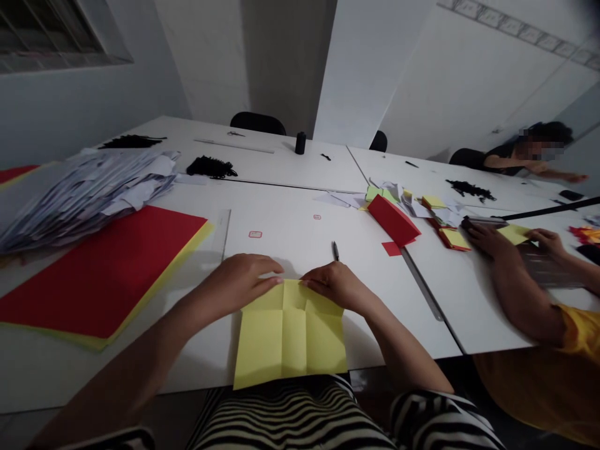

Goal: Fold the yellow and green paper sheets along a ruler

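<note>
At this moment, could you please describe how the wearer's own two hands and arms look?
The left hand and right hand wear no gloves, and I see no ring, watch or bracelet. Both forearms are bare. The sleeves are striped in black and cream, matching the striped garment below.

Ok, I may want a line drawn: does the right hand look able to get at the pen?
Probably yes: the pen lies just beyond the right hand, with nothing visible between them, though the hand would likely have to leave the far edge of the yellow paper first.
</note>
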The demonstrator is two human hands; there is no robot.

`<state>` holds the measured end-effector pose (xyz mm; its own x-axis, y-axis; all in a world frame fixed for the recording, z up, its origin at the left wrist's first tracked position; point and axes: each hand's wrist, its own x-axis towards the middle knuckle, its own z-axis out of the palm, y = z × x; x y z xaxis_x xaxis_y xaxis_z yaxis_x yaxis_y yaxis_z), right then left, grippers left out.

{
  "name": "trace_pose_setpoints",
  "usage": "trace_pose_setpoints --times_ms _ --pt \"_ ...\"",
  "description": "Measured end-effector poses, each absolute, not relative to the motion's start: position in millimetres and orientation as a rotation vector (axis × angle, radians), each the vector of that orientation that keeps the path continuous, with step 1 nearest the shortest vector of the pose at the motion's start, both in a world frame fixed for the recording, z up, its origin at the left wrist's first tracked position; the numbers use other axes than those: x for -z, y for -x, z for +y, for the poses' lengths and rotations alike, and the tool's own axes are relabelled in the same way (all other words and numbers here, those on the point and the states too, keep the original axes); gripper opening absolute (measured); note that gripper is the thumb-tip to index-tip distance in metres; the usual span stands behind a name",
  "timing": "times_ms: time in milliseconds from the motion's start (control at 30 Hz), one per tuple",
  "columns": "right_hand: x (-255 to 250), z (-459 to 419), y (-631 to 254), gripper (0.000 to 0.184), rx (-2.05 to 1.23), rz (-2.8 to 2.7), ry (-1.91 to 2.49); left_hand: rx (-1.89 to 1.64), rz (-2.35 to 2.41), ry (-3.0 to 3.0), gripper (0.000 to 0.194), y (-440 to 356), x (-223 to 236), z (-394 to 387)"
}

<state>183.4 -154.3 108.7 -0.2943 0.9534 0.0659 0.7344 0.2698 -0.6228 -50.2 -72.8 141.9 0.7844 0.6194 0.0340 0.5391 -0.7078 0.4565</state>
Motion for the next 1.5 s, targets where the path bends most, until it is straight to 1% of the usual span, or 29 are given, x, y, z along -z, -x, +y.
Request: trace_pose_setpoints --times_ms 133,400,600,767,867,967,1000,1067,1200,1300,1500 --pt "-110 -159 -181 0.024 -0.621 -2.134 1.551 -0.176 0.744 -2.596 0.026 22 -136 -80" --pt "-109 -161 -179 0.026 -0.566 -2.156 1.603 -0.230 0.755 -2.558 0.020 13 -130 -83" --pt "-106 -160 -186 0.023 -0.613 -2.092 1.606 -0.225 0.896 -2.536 0.017 35 -138 -76" --pt "-101 -162 -195 0.025 -0.667 -2.059 1.572 -0.129 1.094 -2.499 0.018 78 -132 -53" --pt "-97 -162 -201 0.024 -0.694 -2.012 1.573 -0.238 1.281 -2.467 0.019 103 -126 -35" --pt "-94 -160 -202 0.024 -0.704 -1.984 1.563 -0.492 1.445 -2.440 0.027 106 -127 -32" --pt "-94 -159 -201 0.024 -0.713 -1.985 1.551 -0.560 1.401 -2.461 0.030 99 -129 -35" --pt "-96 -156 -196 0.025 -0.732 -1.985 1.530 -0.560 1.151 -2.523 0.033 77 -133 -48" --pt "-100 -154 -185 0.024 -0.760 -1.960 1.525 -0.329 0.780 -2.663 0.027 25 -133 -71" --pt "-100 -154 -183 0.024 -0.750 -1.945 1.564 -0.204 0.730 -2.686 0.025 8 -129 -75" --pt "-98 -156 -189 0.025 -0.810 -1.923 1.566 -0.217 0.740 -2.670 0.024 18 -132 -69"
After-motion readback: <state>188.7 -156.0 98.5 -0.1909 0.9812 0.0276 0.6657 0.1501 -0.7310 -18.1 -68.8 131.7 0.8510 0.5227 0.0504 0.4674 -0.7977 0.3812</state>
